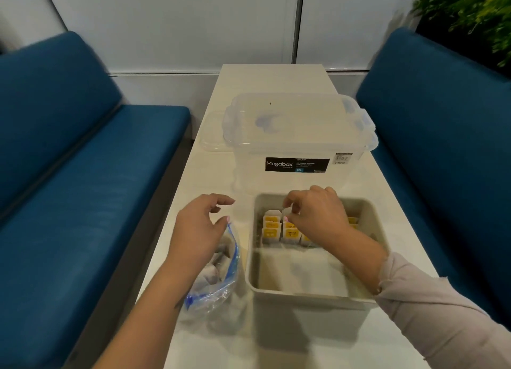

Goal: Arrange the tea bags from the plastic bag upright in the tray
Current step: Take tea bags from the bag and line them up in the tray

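Right hand: our right hand [318,214] is over the far end of the tray [309,296], fingers [289,202] pinched together on the top of a tea bag [287,212]. Holding it by the top edge probably makes it easier to lower in straight so it ends up upright.

Left hand: our left hand [199,227] hovers over the mouth of the plastic bag [218,274], fingers loosely apart and holding nothing as far as we can see. Looks ready to go in for the next one, or to keep the bag mouth open.

Tea bags: the ones already placed [272,229] stand in rows at the far end of the tray, yellow labels facing us. Packing them against the far wall seems to keep them from flopping over.

Tray: beige, sits on the counter [199,175] just right of the plastic bag, so the trip from bag to tray is short. The near half has no tea bags in it.

Plastic bag: crumpled, blue zip edge, touching or nearly touching the tray's left wall. There's something pale inside, likely more tea bags, a bit blurry to count.

Storage box: clear lidded box [298,136] sits right behind the tray, not in play.

Progress: our guess is well underway, with plenty of room left.
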The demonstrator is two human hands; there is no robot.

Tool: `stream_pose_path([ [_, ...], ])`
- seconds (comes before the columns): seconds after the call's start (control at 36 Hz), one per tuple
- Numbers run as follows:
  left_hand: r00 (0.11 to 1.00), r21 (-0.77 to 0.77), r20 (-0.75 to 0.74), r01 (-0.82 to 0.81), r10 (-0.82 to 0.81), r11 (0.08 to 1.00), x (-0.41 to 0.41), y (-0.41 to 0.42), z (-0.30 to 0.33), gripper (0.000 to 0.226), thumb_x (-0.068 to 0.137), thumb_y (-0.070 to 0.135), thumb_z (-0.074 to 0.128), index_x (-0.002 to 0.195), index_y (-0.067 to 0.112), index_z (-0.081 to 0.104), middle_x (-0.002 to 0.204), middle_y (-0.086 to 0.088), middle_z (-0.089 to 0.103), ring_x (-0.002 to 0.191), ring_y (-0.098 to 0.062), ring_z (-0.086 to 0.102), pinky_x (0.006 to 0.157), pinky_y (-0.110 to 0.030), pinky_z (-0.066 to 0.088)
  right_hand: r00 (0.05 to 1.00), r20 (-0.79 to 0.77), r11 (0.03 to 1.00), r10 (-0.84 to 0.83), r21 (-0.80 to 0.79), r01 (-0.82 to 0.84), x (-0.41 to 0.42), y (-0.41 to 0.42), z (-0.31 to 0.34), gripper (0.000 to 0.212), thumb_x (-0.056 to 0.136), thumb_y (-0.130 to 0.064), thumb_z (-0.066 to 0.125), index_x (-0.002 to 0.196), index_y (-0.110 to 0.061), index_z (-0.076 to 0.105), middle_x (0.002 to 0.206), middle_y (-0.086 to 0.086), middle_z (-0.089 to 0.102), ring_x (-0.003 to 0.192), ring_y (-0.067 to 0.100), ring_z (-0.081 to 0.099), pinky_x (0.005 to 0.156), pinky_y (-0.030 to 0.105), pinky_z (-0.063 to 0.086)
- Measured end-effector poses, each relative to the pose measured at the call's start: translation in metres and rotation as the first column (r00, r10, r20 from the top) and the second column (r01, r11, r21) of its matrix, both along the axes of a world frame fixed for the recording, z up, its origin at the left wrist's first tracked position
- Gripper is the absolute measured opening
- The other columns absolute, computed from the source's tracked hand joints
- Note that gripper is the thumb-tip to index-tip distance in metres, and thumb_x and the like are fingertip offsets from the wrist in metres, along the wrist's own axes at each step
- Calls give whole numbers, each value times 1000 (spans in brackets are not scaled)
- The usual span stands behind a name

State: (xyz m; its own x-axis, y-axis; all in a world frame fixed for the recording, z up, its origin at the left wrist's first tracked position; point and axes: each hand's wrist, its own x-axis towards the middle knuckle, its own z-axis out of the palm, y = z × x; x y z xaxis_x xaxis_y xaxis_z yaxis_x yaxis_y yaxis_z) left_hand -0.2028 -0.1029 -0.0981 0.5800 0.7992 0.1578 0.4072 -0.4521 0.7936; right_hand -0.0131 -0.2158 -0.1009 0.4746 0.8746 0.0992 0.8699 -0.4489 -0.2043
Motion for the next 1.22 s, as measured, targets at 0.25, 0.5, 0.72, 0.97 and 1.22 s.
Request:
stream_pose_path([
  [0.25,939,62,-338,-42,61,997,-36,17,-3,35,80,26,74,112,35,62,116,17,60,103,-3,53,82,-21,42,995,-57,995,85,58,-82,-36,26,7,16,89,-37,60,104,-33,63,93,-12,68,98,13,49,79,28,27],
  [0.5,876,36,-472,-90,96,995,-56,25,-10,38,79,35,73,113,39,60,110,19,62,89,-4,59,66,-23,50,976,-96,980,197,34,-195,-75,46,7,19,89,-40,59,106,-34,64,94,-13,68,98,11,51,87,28,30],
  [0.72,906,-9,-411,-120,106,993,-58,25,-15,31,85,18,67,113,29,63,110,10,65,86,-11,64,79,-34,57,936,12,920,353,-185,-345,-118,65,-4,20,94,-34,52,106,-31,68,93,-1,65,93,20,51,80,33,32],
  [0.97,918,6,-383,-104,98,995,-62,26,-19,33,87,10,62,116,26,63,112,8,64,90,-13,62,77,-29,54,880,150,802,450,-501,-325,-145,76,-20,33,89,-42,57,111,-17,58,106,3,62,104,23,53,101,38,31],
  [1.22,922,15,-375,-96,94,995,-64,27,-20,33,88,9,61,114,28,63,113,8,64,91,-12,62,80,-31,55,938,-57,855,341,-397,-334,-155,82,-30,22,87,-37,58,92,-17,66,85,1,59,88,22,53,85,32,36],
])
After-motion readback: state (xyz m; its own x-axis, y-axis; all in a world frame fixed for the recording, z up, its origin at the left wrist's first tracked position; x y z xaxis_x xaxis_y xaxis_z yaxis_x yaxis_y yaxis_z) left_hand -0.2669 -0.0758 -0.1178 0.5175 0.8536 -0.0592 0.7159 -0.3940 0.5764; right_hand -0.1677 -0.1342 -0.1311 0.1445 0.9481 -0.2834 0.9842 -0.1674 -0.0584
